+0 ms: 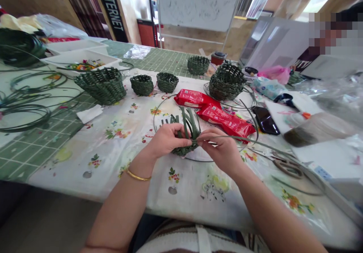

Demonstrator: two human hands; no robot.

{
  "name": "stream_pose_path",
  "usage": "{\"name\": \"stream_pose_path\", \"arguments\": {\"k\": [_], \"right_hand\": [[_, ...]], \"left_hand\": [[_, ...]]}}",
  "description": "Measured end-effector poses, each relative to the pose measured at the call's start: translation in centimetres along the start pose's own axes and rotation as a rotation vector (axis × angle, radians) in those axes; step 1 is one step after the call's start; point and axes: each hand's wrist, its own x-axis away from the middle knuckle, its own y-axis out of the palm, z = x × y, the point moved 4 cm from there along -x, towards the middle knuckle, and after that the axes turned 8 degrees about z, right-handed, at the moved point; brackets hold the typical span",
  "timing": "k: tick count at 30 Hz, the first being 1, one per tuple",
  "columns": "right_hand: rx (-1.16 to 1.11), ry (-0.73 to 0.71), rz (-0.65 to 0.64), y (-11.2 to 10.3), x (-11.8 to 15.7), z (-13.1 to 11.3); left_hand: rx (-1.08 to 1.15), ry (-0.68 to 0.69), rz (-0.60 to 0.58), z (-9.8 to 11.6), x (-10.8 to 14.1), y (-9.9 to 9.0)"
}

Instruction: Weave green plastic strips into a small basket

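In front of me is a small, partly woven green basket (181,150) with upright strips (190,122) standing out of its top. My left hand (172,139) grips the basket's near left side, thumb and fingers closed on the weave. Pinched in my right hand (219,147) is a long green weaving strip (241,137) that meets the basket's right side and trails off to the right. The fingertips of both hands nearly touch at the rim. My fingers hide part of the basket wall.
Two red packets (224,121) lie just beyond the hands. Finished baskets (102,85) stand farther back. At right are scissors (287,167), a black phone (266,120) and a plastic tub (317,130). Coiled strips (25,115) and a white tray (109,62) are at left.
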Motion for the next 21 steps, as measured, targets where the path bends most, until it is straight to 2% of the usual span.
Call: {"name": "stream_pose_path", "arguments": {"k": [4, 9, 11, 13, 15, 17, 21], "right_hand": [[0.06, -0.022, -0.091, -0.4, -0.8, -0.8], [0.065, -0.249, -0.013, -1.2, -2.7, -1.7], [0.029, -0.348, -0.064, -1.0, -3.7, -1.9], [-0.025, -0.384, -0.145, -0.7, -4.6, -2.1], [-0.119, -0.321, -0.183, -0.4, -5.3, -2.1], [-0.219, -0.186, -0.174, -0.2, -5.8, -2.0], [-0.372, 0.124, -0.043, 0.1, -6.0, -1.3]], "left_hand": [[0.0, 0.025, 0.002, -0.2, 0.0, 0.1], [-0.047, 0.054, -0.033, -0.2, 0.1, 0.6], [-0.061, 0.066, -0.04, -0.2, 0.1, 0.7], [-0.06, 0.067, -0.039, -0.2, 0.0, 0.7], [-0.038, 0.06, -0.058, -0.3, 0.0, 0.7], [-0.006, 0.055, -0.084, -0.3, 0.0, 0.7], [0.019, 0.053, -0.09, -0.5, 0.0, 0.8]]}}
